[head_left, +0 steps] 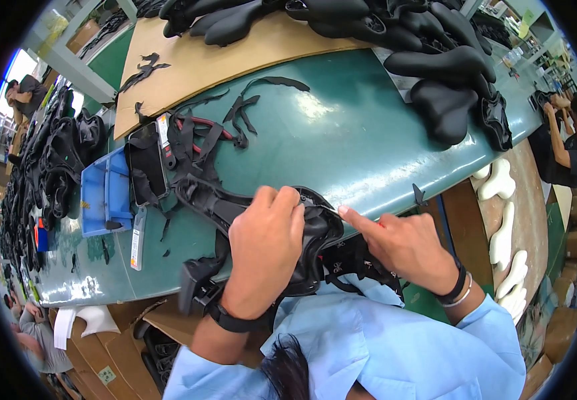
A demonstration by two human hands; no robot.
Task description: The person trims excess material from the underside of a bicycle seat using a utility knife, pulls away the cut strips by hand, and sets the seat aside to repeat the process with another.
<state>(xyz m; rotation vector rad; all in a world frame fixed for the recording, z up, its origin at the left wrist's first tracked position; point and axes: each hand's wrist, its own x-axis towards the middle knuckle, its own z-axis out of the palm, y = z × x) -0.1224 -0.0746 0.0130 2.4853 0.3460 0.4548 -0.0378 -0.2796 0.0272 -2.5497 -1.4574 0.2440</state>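
Two hands on one black saddle cover point(315, 233) at near edge of green table point(342, 140). Left hand point(265, 247) curled over cover, fingers gripping its folded edge. Right hand point(405, 243) closed, forefinger stretched out, pressing cover rim; red tool tip barely visible beneath it. One blue tray point(105, 193) at left. Pile of black saddles point(435, 60) at far side, count unclear. Four white foam pieces point(502, 233) stacked at right

Pretty clearly a factory floor where bike saddles get put together: a long green-topped workbench point(342, 133) is piled with finished black padded saddles point(448, 73), black offcut strips point(242, 113) are scattered about, white foam saddle pads point(502, 233) are stacked alongside, and another worker point(568, 143) is seen nearby
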